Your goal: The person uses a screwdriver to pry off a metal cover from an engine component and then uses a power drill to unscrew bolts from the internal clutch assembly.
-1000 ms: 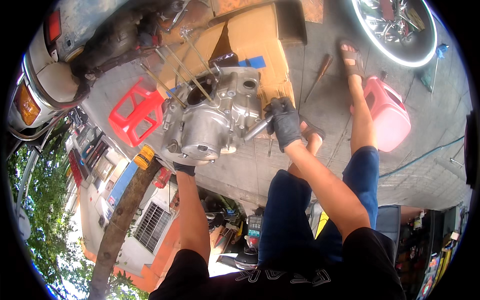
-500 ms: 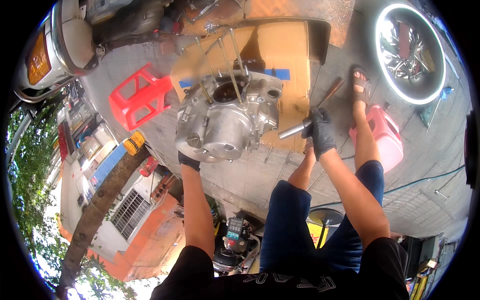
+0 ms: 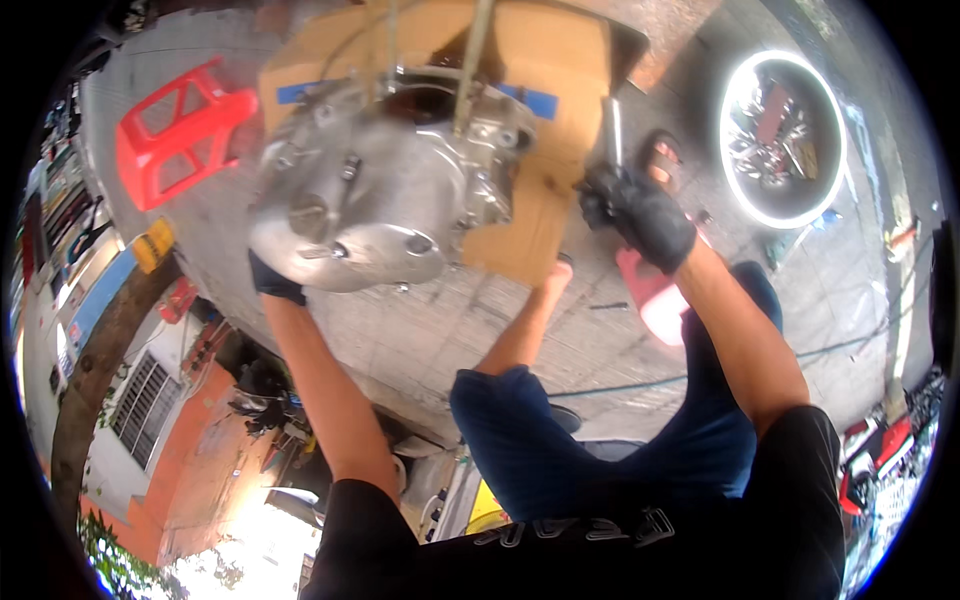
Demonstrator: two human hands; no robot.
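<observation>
A bulky silver-grey metal engine case (image 3: 360, 200) fills the upper left-centre of the view, its rounded cover toward the person and a dark round opening at its top, with long slim metal rods (image 3: 472, 60) standing up from around that opening. The left hand (image 3: 277, 282), in a black glove, is at the case's lower left edge; its fingers are hidden by the case, so I cannot tell how far open they are or whether they grip. The right hand (image 3: 640, 215), also black-gloved, is well apart from the case on its right, fingers curled closed around a smooth, shiny silver metal bar (image 3: 613, 130) (its free end points upward, away from the person).

Behind the case is a flat brown cardboard sheet (image 3: 565, 70) with a blue strip (image 3: 535, 102) near its right side; what carries the case's weight cannot be made out. To the left, a red plastic stool (image 3: 188, 142) lies tipped on the grey paved floor (image 3: 410, 340). To the right is a round basin with a bright white rim (image 3: 724, 145), holding a jumble of metal pieces (image 3: 765, 160). A pink plastic jug (image 3: 655, 305) is partly covered by the right forearm.
</observation>
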